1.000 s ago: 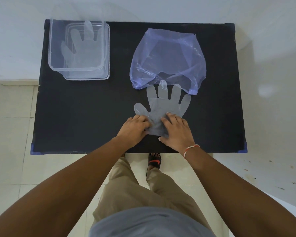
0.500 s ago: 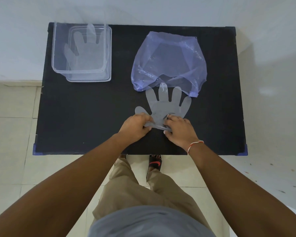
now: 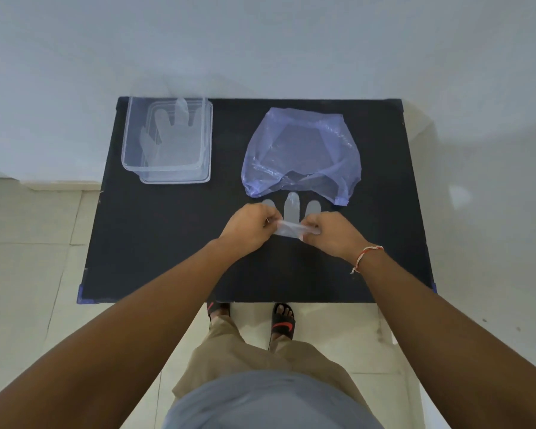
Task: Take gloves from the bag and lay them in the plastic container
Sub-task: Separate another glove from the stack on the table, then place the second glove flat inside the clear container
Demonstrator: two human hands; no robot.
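A thin clear glove (image 3: 291,210) is held between my two hands above the black table (image 3: 167,243). My left hand (image 3: 248,226) pinches its cuff on the left, my right hand (image 3: 330,235) pinches it on the right. Three of its fingertips show beyond my hands, pointing toward the bag. The purple plastic bag (image 3: 304,153) lies crumpled at the back right, its mouth facing me. The clear plastic container (image 3: 130,162) sits at the back left corner with another clear glove (image 3: 171,134) lying flat inside.
A white wall runs right behind the table. Pale floor tiles surround it. My feet in black sandals (image 3: 282,322) stand at the table's near edge. Blue tape marks the table's front corners (image 3: 82,297).
Both hands closed on the glove's cuff and raised it off the table, away from me toward the bag. The camera view tilted, so the table now sits lower in frame.
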